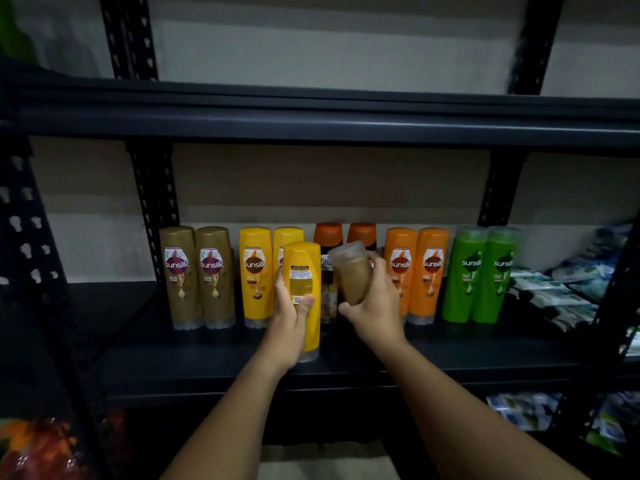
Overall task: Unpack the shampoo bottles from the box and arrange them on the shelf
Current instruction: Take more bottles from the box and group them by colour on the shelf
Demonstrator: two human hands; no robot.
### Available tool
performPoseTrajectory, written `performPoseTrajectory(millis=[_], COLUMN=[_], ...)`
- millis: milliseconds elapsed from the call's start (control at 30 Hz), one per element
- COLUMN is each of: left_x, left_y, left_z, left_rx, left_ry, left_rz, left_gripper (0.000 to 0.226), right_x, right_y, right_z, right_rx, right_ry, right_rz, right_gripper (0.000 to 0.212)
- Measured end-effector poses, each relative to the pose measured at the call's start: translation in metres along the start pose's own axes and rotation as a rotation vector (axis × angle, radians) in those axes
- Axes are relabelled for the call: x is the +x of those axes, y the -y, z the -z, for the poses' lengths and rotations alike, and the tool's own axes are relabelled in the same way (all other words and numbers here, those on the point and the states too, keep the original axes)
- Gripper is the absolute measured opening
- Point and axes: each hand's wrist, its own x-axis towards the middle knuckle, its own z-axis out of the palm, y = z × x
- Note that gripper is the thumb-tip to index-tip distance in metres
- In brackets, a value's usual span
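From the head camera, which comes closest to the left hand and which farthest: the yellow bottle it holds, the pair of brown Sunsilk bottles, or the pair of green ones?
Measured from the left hand:
1. Yellow bottle: gripped in that hand, its back label facing the camera.
2. Brown Sunsilk bottles: standing at the row's left end.
3. Green Sunsilk bottles: standing towards the row's right end, beyond the right hand.

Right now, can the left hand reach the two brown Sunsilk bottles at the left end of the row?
Probably not freely: the left hand already grips a yellow bottle, so it has no spare fingers. The way itself looks open, since nothing stands in front of the two brown bottles on the shelf.
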Motion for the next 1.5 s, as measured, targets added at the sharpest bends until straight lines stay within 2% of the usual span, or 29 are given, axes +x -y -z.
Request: performPoseTrajectory(millis=[133,233,367,433,567,767,867,1000,1100,1167,1233,1333,1400,1500], left_x=[-0.002,-0.002,-0.002,-0.003,-0.003,-0.004,-0.004,-0.004,-0.004,-0.005,-0.004,0.004,0.012,0.022], left_y=[-0.002,0.000,0.000,-0.002,-0.002,-0.001,-0.001,-0.001,0.001,0.001,-0.004,-0.021,-0.034,-0.046], left_z=[-0.002,-0.002,-0.002,-0.003,-0.002,-0.004,-0.004,-0.003,0.002,0.004,0.006,0.010,0.014,0.020], left_rx=[-0.016,-0.002,-0.003,-0.005,0.017,0.003,0.005,-0.033,-0.093,-0.132,-0.160,-0.125,-0.061,0.036], left_ry=[-0.009,-0.010,-0.010,-0.018,-0.019,-0.026,-0.024,-0.014,0.017,0.025,0.006,-0.045,-0.072,-0.050], left_rz=[-0.001,0.004,0.004,0.001,0.012,0.022,0.016,0.000,-0.005,-0.013,-0.040,-0.140,-0.217,-0.303], left_gripper=[0.077,0.077,0.077,0.077,0.082,0.083,0.083,0.076,0.074,0.073,0.071,0.074,0.076,0.070], right_x=[0.011,0.017,0.019,0.017,0.011,0.006,0.004,-0.011,-0.026,-0.032,-0.030,-0.014,0.000,0.012], right_y=[0.010,0.017,0.034,0.040,0.046,0.035,0.032,0.026,0.008,0.001,0.000,0.011,0.020,0.026], right_z=[0.038,0.046,0.039,0.033,0.023,0.001,-0.002,0.012,0.025,0.032,0.037,0.045,0.049,0.051], right_rx=[-0.686,-1.000,-1.308,-1.409,-1.467,-1.521,-1.534,-1.451,-1.132,-0.905,-0.772,-0.569,-0.417,-0.146], right_ry=[0.283,0.470,0.529,0.538,0.571,0.606,0.581,0.419,0.211,0.113,0.021,-0.104,-0.084,0.069], right_rz=[0.193,0.400,0.696,0.771,0.816,0.912,0.925,1.045,1.073,0.931,0.705,0.523,0.456,0.341], right_gripper=[0.084,0.070,0.035,0.027,0.035,0.029,0.033,0.033,0.039,0.049,0.075,0.080,0.081,0.073])
